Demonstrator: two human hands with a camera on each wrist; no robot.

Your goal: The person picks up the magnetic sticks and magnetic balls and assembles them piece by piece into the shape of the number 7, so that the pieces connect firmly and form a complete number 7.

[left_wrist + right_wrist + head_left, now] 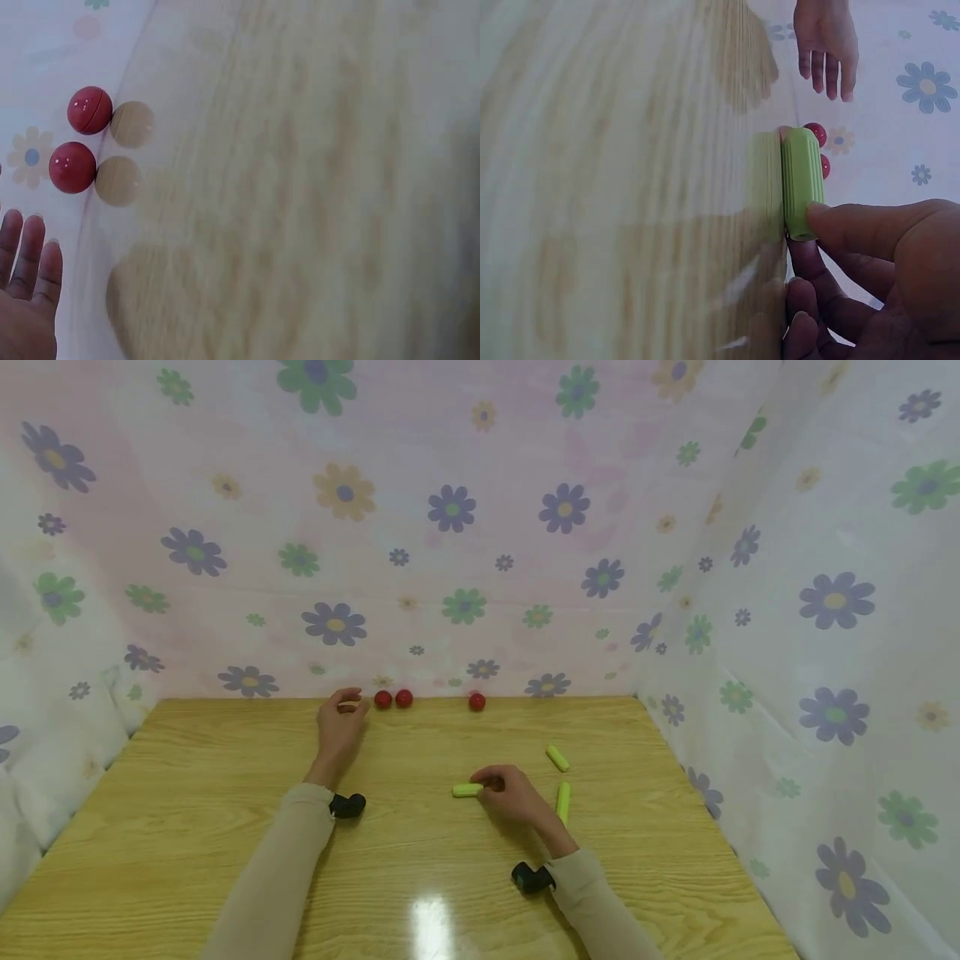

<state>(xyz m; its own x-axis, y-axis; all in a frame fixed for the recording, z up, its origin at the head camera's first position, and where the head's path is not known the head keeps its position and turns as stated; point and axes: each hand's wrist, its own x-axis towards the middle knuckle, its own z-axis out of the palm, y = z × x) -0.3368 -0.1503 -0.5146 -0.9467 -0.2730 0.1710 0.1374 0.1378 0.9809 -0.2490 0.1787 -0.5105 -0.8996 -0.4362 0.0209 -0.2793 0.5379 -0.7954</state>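
My right hand [517, 795] pinches the near end of a light-green ribbed stick [801, 180] between thumb and fingers, low at the tabletop. In the head view that stick points left. Two more green sticks lie beyond and beside this hand: a short one [557, 758] farther back and another [563, 802] partly hidden by the wrist. My left hand [341, 724] is at the table's back edge, fingers extended, holding nothing. Just right of it sit two shiny red balls, one [383, 699] nearer the hand and one [90, 110] with a groove line across it.
A third red ball [477, 702] sits apart along the back edge. The glossy wood-grain table [420, 860] meets a flower-print curtain [405, 527] at the back, with more curtain on both sides. Dark camera mounts [532, 878] are worn on the wrists.
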